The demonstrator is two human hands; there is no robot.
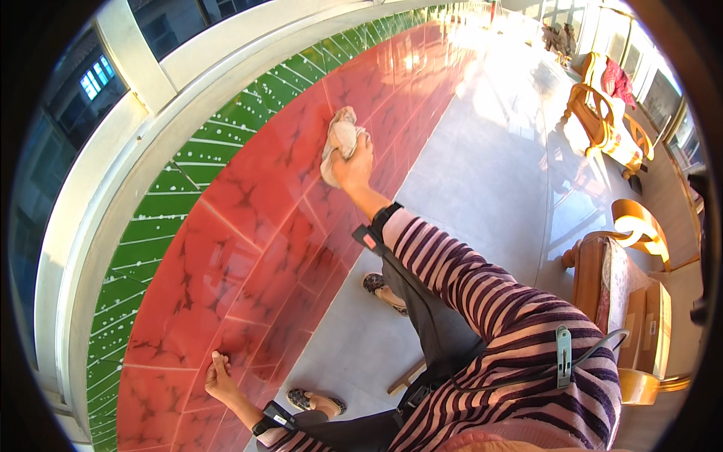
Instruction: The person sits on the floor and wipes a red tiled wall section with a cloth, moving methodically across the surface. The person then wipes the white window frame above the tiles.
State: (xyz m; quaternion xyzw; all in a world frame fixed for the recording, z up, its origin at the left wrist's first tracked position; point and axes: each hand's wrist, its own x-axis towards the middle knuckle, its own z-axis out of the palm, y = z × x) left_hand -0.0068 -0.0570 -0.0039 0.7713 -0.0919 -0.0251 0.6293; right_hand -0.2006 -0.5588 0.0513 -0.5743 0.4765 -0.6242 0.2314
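Observation:
My right hand (pixel 355 164) is pressed around a crumpled pale cloth (pixel 341 141) on the red tiled ledge (pixel 248 226), arm stretched out forward. Lower down, near the ledge's edge, my left hand (pixel 220 377) rests by the red tiles with its fingers curled and nothing visible in them. Green tiles (pixel 169 198) with white streaks and dots border the red ones along the window side. The red surface is glossy and shows reflections.
A pale window frame (pixel 141 107) curves along the left. Grey floor tiles (pixel 480 186) lie below the ledge. On the right stand a wooden armchair (pixel 599 118) with a red cloth (pixel 617 85), another wooden chair (pixel 593 271) and a cardboard box (pixel 647 327).

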